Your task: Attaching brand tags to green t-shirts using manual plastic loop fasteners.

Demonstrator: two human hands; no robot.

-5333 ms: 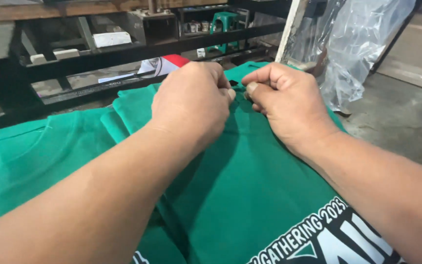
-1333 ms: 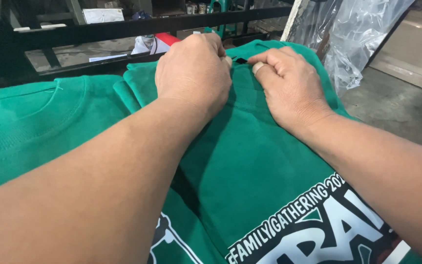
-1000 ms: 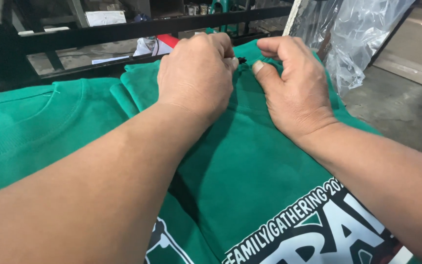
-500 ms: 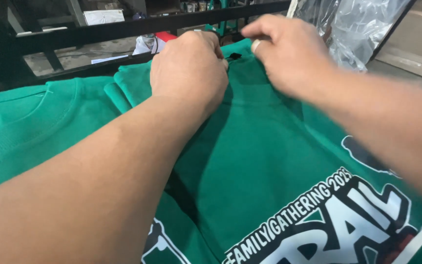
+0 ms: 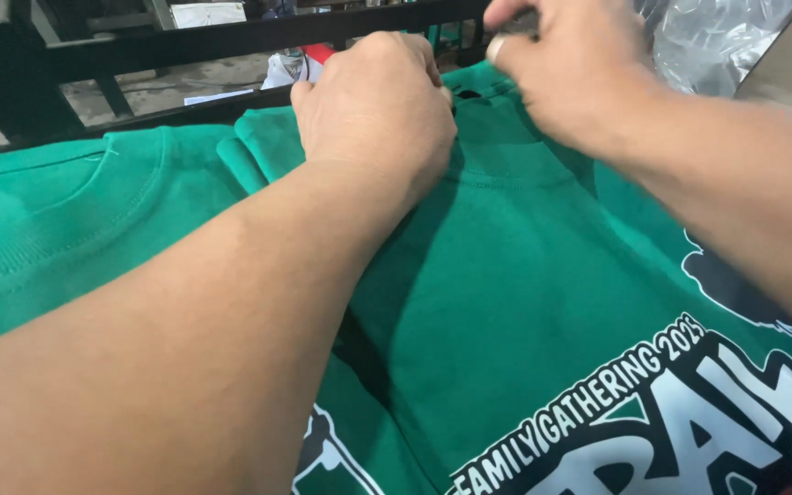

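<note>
Head view: left hand (image 5: 378, 110) clenched, pinning the green shirt (image 5: 506, 275) collar; right hand (image 5: 570, 64) lifted, blurred, grip unclear; uneven pressure could bunch the fabric.

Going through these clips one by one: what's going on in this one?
A person works with bare hands on a green printed T-shirt laid flat on top of other green shirts. The left hand presses down near the collar, while the right hand is raised just above the neck edge, blurred. Clear plastic bags and a black metal rack lie beyond.
</note>
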